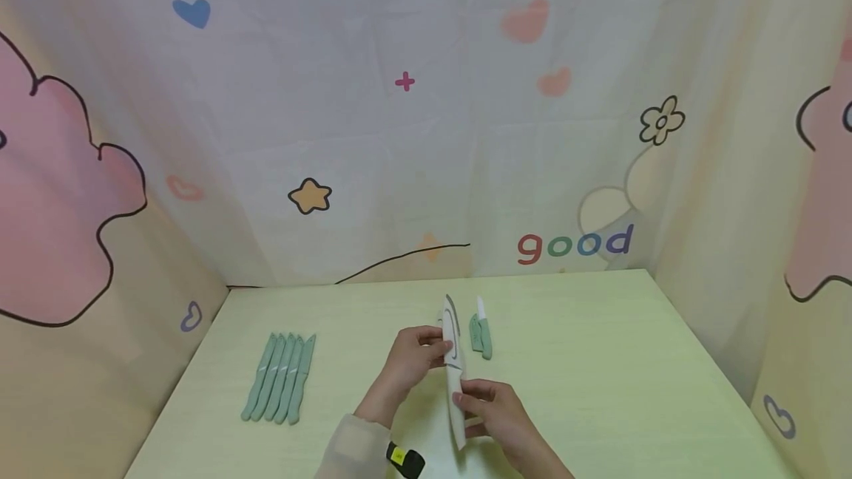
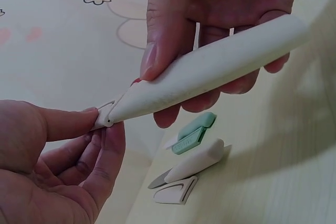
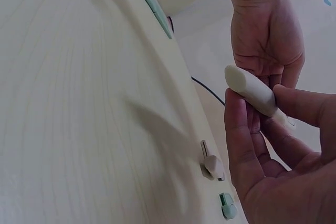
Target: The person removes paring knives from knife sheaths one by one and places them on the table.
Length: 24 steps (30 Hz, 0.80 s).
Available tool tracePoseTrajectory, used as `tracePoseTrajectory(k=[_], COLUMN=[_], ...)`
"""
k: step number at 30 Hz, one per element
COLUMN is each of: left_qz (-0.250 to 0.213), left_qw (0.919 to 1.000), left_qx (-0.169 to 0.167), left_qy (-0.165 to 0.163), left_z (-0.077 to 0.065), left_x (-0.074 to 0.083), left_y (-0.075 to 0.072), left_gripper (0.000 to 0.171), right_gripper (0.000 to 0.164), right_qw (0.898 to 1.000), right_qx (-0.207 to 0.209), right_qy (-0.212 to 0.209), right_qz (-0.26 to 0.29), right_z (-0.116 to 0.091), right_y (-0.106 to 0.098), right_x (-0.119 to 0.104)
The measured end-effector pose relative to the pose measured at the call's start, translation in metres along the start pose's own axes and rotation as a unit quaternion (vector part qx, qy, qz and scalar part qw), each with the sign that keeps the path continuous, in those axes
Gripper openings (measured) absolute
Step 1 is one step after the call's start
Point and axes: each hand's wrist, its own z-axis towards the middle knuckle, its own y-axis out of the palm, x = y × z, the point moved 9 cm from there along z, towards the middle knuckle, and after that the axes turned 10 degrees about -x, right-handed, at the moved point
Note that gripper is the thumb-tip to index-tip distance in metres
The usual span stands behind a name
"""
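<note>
Both hands hold a white knife (image 1: 455, 409) tilted above the table, its blade inside a white sheath (image 1: 450, 342). My left hand (image 1: 413, 361) pinches the sheath between thumb and fingers, close to where it meets the handle. The handle is gripped by my right hand (image 1: 495, 412), with the thumb on one side and fingers on the other. Below, in the left wrist view, a second white knife (image 2: 197, 159) with a bare grey blade lies on the table beside its own white sheath (image 2: 176, 191). In the head view the held knife mostly covers that pair.
A green knife (image 1: 487, 338) with a white blade lies beside its green sheath (image 1: 475, 333), just right of the hands. Several sheathed green knives (image 1: 279, 378) form a row at the left of the pale table (image 1: 599, 375). Printed curtains (image 1: 373, 131) stand around the table.
</note>
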Motion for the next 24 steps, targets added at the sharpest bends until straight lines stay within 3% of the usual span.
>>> tracePoseTrajectory(k=[11, 17, 24], left_qz=[-0.024, -0.019, -0.035], left_qw=[0.9997, 0.9998, 0.9992], left_qx=[0.009, 0.01, 0.018], left_qy=[0.002, 0.003, 0.008], left_z=[0.001, -0.012, 0.0], left_x=[0.0, 0.023, 0.001], left_y=[0.0, 0.002, -0.004], left_gripper=[0.028, 0.028, 0.029], right_gripper=[0.042, 0.039, 0.036], right_qw=[1.0, 1.0, 0.999], right_qx=[-0.018, -0.017, -0.033], right_qy=[0.0, 0.014, 0.011], right_qz=[0.004, -0.009, -0.001], right_z=[-0.001, -0.002, -0.004], right_y=[0.001, 0.001, 0.005], right_x=[0.003, 0.002, 0.005])
